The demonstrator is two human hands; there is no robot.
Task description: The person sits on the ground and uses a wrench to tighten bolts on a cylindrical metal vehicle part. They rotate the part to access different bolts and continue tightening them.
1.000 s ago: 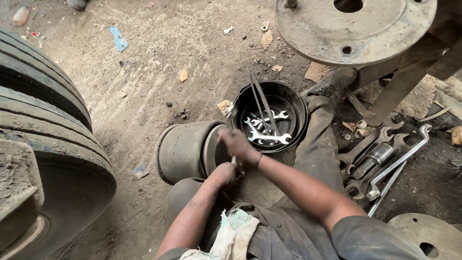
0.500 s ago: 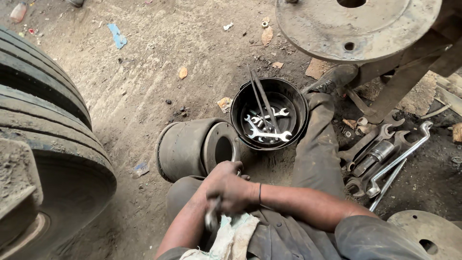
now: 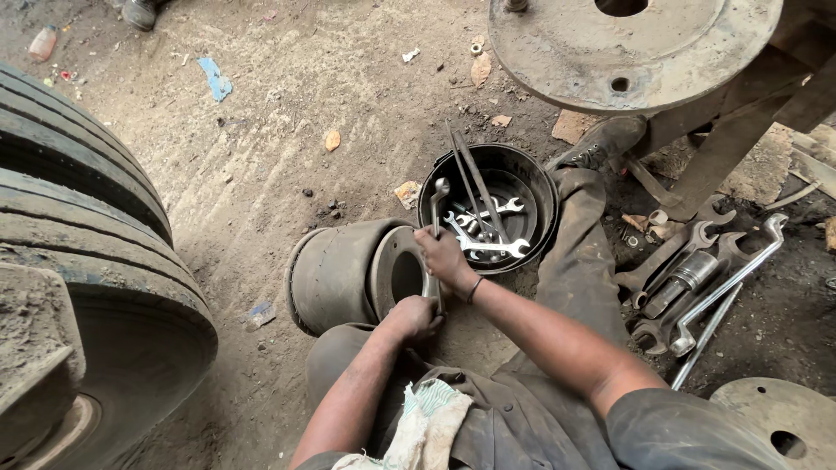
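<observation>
Raised now — long grey wrench (image 3: 433,233) in both hands (image 3: 446,258).

Soft, even daylight fills the frame — brightest on the dirt floor (image 3: 287,130) in the upper left, dimmer toward the right edge. Shadows are faint and diffuse. Focus is sharp at centre — the big tyre (image 3: 78,261) bows with wide-angle distortion at left.

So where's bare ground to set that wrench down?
Bare dirt lies between the big black tyres and the grey metal cylinder. Crowded: the round black tub of spanners, and the loose steel tools right of the outstretched leg.
</observation>
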